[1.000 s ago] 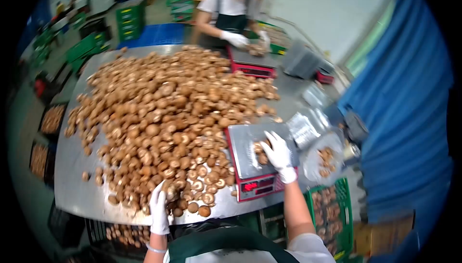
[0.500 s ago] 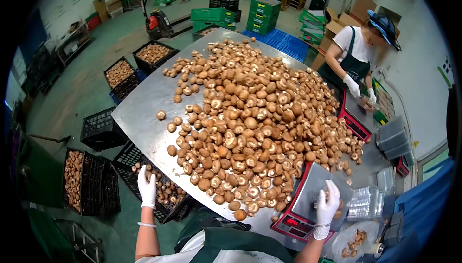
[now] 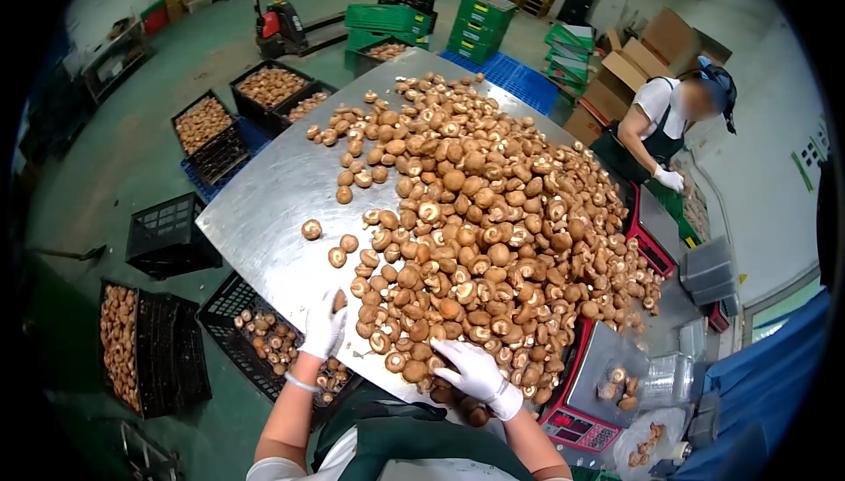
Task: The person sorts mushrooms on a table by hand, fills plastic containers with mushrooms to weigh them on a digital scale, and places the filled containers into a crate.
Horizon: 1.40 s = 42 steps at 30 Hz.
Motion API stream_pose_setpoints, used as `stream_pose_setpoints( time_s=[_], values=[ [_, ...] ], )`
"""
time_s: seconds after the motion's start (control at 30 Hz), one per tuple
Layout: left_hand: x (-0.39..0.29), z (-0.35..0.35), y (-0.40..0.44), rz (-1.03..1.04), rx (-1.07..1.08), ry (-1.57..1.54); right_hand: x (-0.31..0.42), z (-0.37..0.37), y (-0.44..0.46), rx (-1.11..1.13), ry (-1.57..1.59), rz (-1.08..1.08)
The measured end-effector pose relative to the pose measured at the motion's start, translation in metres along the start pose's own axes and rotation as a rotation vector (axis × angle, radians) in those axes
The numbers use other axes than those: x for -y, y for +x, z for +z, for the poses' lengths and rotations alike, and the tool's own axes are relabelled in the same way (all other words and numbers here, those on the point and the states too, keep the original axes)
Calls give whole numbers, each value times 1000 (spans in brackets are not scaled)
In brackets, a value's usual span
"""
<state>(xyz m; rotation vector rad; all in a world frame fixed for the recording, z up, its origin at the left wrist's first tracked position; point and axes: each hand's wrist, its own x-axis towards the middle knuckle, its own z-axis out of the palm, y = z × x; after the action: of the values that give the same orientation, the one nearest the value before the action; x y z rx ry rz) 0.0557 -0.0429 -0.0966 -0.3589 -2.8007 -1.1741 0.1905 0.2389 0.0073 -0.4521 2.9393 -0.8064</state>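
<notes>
At lower centre, the open, white-gloved right hand (image 3: 480,374) touches round brown mushrooms (image 3: 453,180) heaped above. The white-gloved left hand (image 3: 324,330) apparently holds one mushroom (image 3: 339,301).

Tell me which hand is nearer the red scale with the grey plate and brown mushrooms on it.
Right. The white-gloved right hand is left of the red scale, at the mushroom pile's near edge; the white-gloved left hand is farther left, by the metal table's edge.

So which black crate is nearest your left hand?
The black crate partly under the metal table's edge, with mushrooms scattered inside; the other black crates stand farther off.
</notes>
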Motion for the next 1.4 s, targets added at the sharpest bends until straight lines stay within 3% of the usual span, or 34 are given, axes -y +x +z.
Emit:
stream_pose_setpoints(
  time_s=[0.07,0.13,0.2,0.27,0.33,0.4,0.43,0.5,0.53,0.57,0.6,0.63,0.67,0.7,0.77,0.8,0.93,1.0,1.07,1.13,1.17,1.27,1.33,1.4],
  values=[
    [3,-17,5,-165,32,-243,3,5,24,-15,178,124],
    [27,-14,-1,-180,-27,-310,5,20,57,-58,111,127],
    [23,-13,-7,-84,-52,-215,10,46,94,125,-197,79],
    [8,-12,-12,31,-46,-107,18,78,118,-80,-325,62],
    [13,-5,-11,76,-46,-120,21,90,152,-38,-334,-10],
    [21,-7,-3,-73,6,-219,23,92,172,54,-242,-121],
    [20,-8,0,-206,-47,-482,24,86,175,3,-222,-133],
    [27,-18,12,-281,-81,-558,20,56,178,-157,-228,-168],
    [28,-23,14,-318,-94,-590,20,17,181,-76,-184,-16],
    [43,-16,14,-317,-103,-655,1,3,176,-214,-235,31],
    [49,-17,15,-277,-98,-591,-9,-11,167,-208,-326,217],
    [54,-15,15,-300,-83,-651,-35,2,149,-311,-507,214],
    [57,-14,17,-320,-69,-713,-47,4,135,-157,-496,229],
    [54,-15,20,-322,-68,-712,-45,9,124,-140,-491,209],
    [40,-18,25,-427,-126,-1181,-40,19,101,-108,-443,183],
    [40,-18,28,-446,-108,-1266,-34,21,91,-95,-399,178],
    [10,-41,46,-584,-38,-1398,-6,18,72,31,-283,83],
    [8,-40,54,-608,7,-1450,-15,16,78,-80,-247,-6],
    [10,-37,59,-606,104,-1530,-31,11,92,-377,58,71],
    [2,-34,63,-589,81,-1500,-44,-8,112,-489,81,230],
    [1,-32,64,-591,154,-1523,-51,-12,123,-521,59,322],
    [-10,-20,65,-607,236,-1521,-85,11,156,-559,-270,273],
    [-19,-16,64,-638,299,-1555,-93,26,172,-273,-663,427],
    [-31,-15,61,-738,336,-1595,-102,29,178,-236,-673,450]
  ],
)
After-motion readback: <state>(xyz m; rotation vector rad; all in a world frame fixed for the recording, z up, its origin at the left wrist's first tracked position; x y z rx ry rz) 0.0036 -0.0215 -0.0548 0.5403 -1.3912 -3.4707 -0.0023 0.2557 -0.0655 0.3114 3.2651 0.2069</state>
